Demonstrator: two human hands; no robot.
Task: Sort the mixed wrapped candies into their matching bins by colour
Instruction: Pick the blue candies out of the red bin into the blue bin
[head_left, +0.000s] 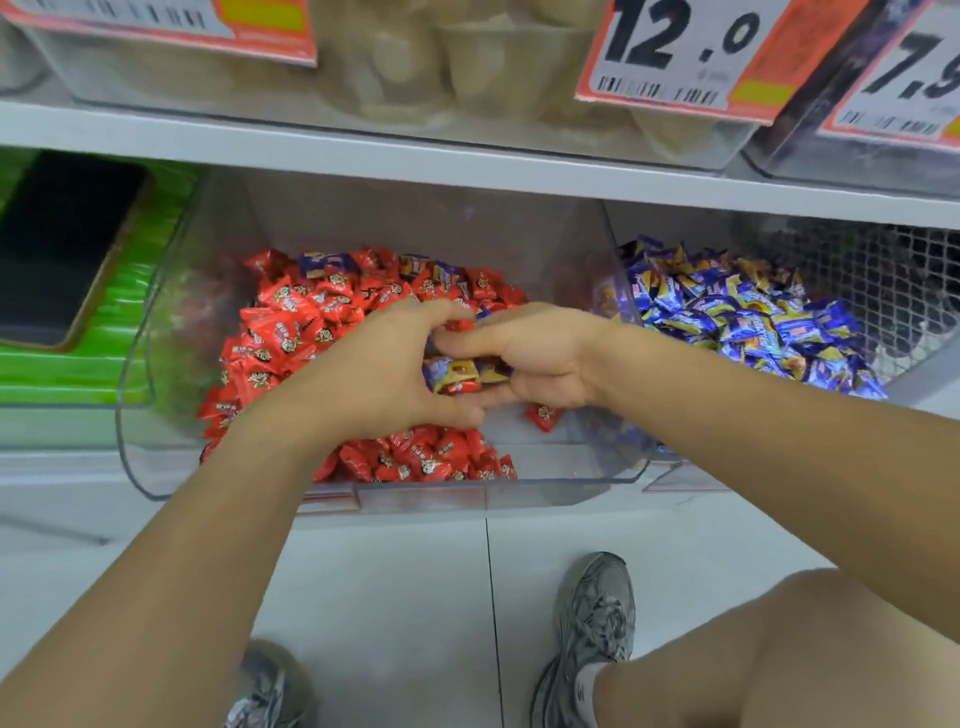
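Hands are meeting over the middle of the clear bin, which is sitting on the lower shelf and holding mostly red candies. The left hand is curling its thumb and fingers round toward the right hand, and the right fingers are closing on a small bunch of blue candies with at least one red piece among them; whether the left fingers are actually gripping anything I cannot tell. More blue pieces are lying mixed in along the back of the red pile. Both forearms are crossing the bin's front wall and hiding much of the pile. Just to the right, the blue bin is holding its own heap of blue wrappers. A green box is standing to the left. Price tags are hanging from the shelf above, and grey shoes are showing on the floor.
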